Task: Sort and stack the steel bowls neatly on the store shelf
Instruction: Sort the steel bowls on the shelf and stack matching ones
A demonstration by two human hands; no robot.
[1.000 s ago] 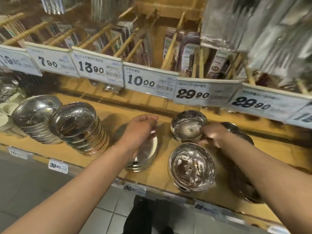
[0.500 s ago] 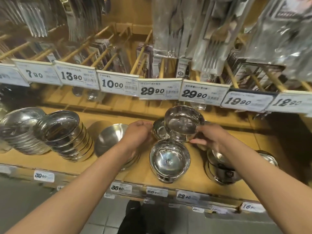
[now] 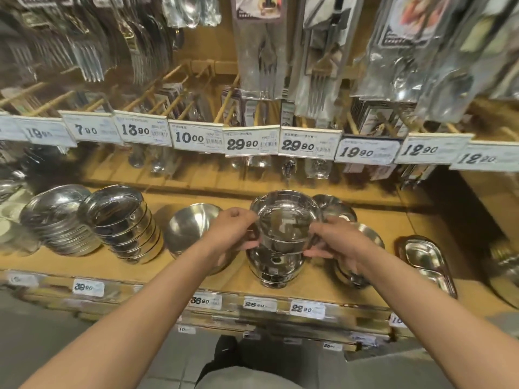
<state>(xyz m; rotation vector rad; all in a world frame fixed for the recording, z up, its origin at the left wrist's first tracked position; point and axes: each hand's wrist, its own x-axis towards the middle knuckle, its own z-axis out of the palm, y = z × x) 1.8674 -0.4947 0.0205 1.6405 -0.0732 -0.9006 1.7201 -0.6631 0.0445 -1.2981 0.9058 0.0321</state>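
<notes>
Shallow dishes: a stack of wide steel dishes is sitting at the far left of the wooden shelf, leaning back and to the left.
Straight-sided bowls: a tilted stack of steel bowls is resting just beside the dishes, its mouth facing up and toward the camera.
Round bowl: a single rounded steel bowl is lying near the left hand, partly hidden behind the wrist.
Left hand: it is gripping the left rim of the held bowl — fingers curled over the edge, thumb underneath.
Held bowl: a steel bowl is being held between both hands, right above the lower stack and seemingly touching its top; whether it is fully seated cannot be told.
Lower stack: footed steel bowls are standing near the shelf's front edge, directly under the held bowl.
Right hand: it is pinching the right rim of the held bowl, fingers wrapped round the side.
Back bowls: more steel bowls are sitting behind the right hand, partly covered by it.
Steel tray: a rounded-corner tray is lying well to the right on the shelf.
Price tags: a row of white labels is hanging above the bowls — cutlery packs are dangling higher up.
</notes>
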